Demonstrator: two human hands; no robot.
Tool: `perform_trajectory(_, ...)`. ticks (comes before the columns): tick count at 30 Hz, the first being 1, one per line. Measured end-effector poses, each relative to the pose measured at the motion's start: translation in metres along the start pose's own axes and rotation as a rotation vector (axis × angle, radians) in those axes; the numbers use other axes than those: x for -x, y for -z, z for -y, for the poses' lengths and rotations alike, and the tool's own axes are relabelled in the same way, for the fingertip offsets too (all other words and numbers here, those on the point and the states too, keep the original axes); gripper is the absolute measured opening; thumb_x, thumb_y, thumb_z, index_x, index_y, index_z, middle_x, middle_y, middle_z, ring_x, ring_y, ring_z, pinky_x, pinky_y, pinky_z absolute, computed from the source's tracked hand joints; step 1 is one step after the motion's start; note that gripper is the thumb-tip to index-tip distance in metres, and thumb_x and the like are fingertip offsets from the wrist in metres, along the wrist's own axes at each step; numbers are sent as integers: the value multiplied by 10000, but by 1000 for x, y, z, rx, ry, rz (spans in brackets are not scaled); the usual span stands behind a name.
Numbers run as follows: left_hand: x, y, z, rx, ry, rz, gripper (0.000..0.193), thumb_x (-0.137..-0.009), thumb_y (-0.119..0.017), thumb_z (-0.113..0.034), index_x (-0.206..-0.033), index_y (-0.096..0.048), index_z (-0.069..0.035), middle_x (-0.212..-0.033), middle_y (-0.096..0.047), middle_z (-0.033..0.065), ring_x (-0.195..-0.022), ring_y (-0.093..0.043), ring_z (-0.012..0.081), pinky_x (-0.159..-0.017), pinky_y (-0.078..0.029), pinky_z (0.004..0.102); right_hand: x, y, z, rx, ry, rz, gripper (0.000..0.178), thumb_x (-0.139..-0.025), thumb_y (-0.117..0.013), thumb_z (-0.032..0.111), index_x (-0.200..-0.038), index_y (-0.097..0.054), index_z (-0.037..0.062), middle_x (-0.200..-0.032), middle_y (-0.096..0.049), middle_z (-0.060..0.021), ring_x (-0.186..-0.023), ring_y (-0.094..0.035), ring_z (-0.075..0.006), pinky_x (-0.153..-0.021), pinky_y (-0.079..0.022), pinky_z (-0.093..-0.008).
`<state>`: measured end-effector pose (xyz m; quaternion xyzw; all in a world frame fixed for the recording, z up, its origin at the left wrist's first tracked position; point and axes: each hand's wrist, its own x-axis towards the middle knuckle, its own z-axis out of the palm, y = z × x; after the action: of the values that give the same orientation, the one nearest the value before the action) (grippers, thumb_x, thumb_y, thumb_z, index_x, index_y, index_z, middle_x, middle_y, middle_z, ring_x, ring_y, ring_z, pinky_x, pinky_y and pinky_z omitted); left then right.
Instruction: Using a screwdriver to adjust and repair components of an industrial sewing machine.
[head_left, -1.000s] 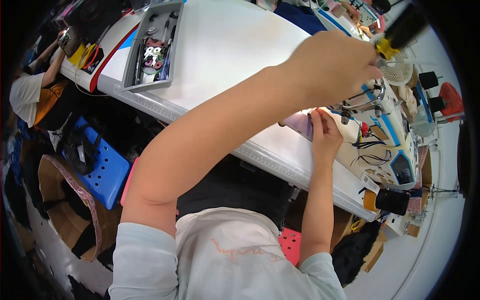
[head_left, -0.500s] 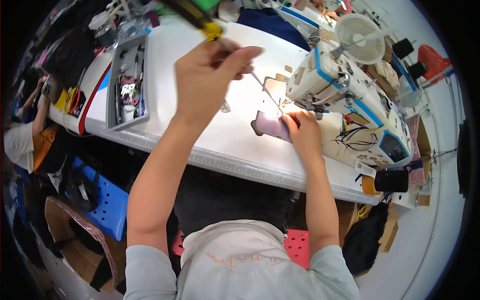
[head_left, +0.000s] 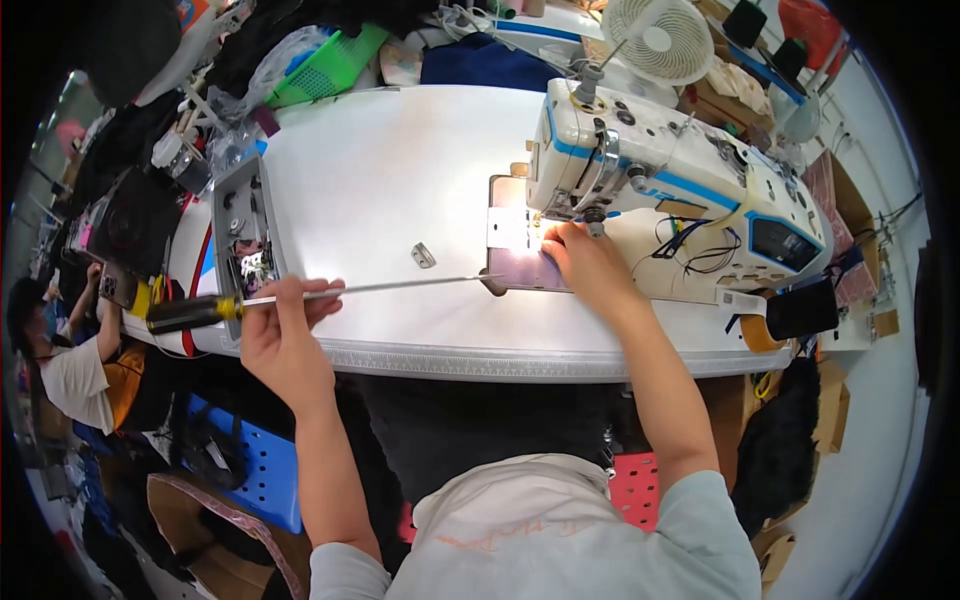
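Note:
My left hand (head_left: 290, 340) grips a long screwdriver (head_left: 195, 313) near where its shaft meets the black and yellow handle. The handle points left, and the thin shaft reaches right toward the sewing machine's bed plate (head_left: 520, 272). At the white and blue sewing machine (head_left: 660, 180), my right hand (head_left: 595, 265) is under the head beside the lit needle area. Its fingers are pressed together, and whatever they hold is hidden. A small metal plate (head_left: 423, 256) lies loose on the white table to the left of the machine bed.
A grey tray (head_left: 272, 215) of small parts sits at the table's left. Behind are a green basket (head_left: 330, 68), dark blue cloth (head_left: 485, 68) and a white fan (head_left: 657, 38). Another person (head_left: 75, 375) works at far left. A ruler strip (head_left: 450, 365) lines the front edge.
My left hand has come down and left, swinging the screwdriver from steeply tilted over the needle area to nearly level. My right hand stays by the needle area. The view has shifted.

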<state>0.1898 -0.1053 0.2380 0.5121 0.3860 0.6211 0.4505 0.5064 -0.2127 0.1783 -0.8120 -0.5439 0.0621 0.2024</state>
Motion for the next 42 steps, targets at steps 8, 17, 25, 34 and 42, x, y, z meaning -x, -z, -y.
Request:
perform_trajectory(8, 25, 24, 10, 45, -48, -50, 249, -1060, -610, -207, -1013, -605, 38, -908, -725, 183, -810, -767, 294, -682, -644, 326, 18, 10, -17, -1, -100, -115, 239, -1019, -585, 264, -1079, -645, 40, -1113, -676, -160, -1064, -641, -383, -915, -509, -458)
perform_trajectory(17, 53, -22, 13, 16, -321, 298, 183, -1040, -626, -122, -1035, -654, 59, -1015, -745, 201, -929, -758, 296, -833, -628, 371, 43, 14, -40, -74, -70, -319, 192, -982, -661, 166, -1121, -671, 35, -1117, -669, -145, -960, -672, -327, -815, -551, -398)
perform_trajectory(25, 43, -57, -5, -246, -960, 704, 265, -782, -870, -96, -941, -681, 0, -961, -744, 165, -883, -765, 319, -752, -632, 352, 92, 45, 9, -330, 135, -295, 213, -908, -739, 71, -1115, -706, 33, -1079, -688, -125, -810, -677, -227, -687, -530, -332)
perform_trajectory(34, 75, -94, -27, -443, -1173, 842, 201, -769, -753, -176, -906, -680, -47, -956, -709, 79, -923, -745, 254, -775, -622, 333, 142, 95, 54, -695, 572, -256, 775, -716, -951, 261, -1367, -575, 76, -1408, -538, -189, -964, -685, -263, -805, -579, -373)
perform_trajectory(42, 87, -106, -19, -433, -1141, 812, 209, -769, -740, -145, -940, -676, -45, -929, -683, 62, -902, -740, 241, -757, -618, 324, 147, 122, 70, -487, 574, -265, 200, -846, -719, 134, -994, -672, 8, -956, -727, -172, -799, -696, -287, -721, -570, -354)
